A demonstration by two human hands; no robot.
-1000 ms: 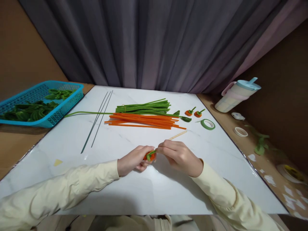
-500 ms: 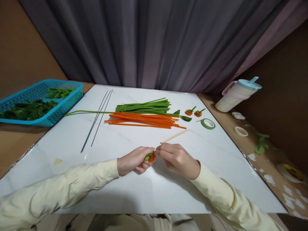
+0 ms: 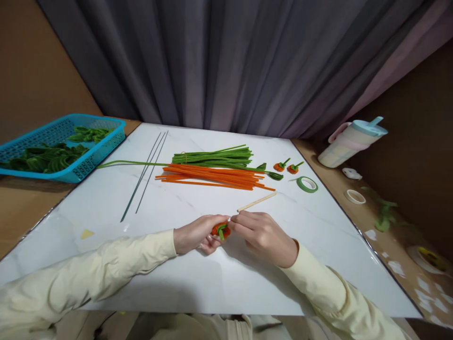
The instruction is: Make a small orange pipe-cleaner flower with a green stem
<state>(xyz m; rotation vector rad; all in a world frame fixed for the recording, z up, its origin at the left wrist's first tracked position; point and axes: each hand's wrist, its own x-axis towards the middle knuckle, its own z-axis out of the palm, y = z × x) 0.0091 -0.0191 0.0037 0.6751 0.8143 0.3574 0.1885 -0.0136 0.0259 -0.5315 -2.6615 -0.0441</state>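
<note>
My left hand (image 3: 200, 233) is closed on a small orange pipe-cleaner fruit (image 3: 215, 230) with a green top, like a persimmon or pumpkin. Fingertips of my right hand (image 3: 264, 236) are pinched together at the fruit's right edge, close to my left thumb; what they grip is hidden. Just beyond the right hand lies a thin wooden stick (image 3: 256, 202). Further back are orange pipe cleaners (image 3: 212, 176) and a bundle of green pipe cleaners (image 3: 212, 156). Two similar orange fruits (image 3: 279, 167) with green stems rest at the back right.
A blue basket (image 3: 76, 175) of green leaf pieces stands left. Thin dark wires (image 3: 143, 177) and a long green stem (image 3: 130, 163) with leaves lie on the white tabletop (image 3: 170, 283). Green tape (image 3: 307, 184), a tumbler (image 3: 345, 144) and paper scraps (image 3: 396, 268) are on the right.
The orange fruit has turned in my left hand, so its green top now faces more toward me. My right fingers stay pinched beside it. The view has shifted slightly.
</note>
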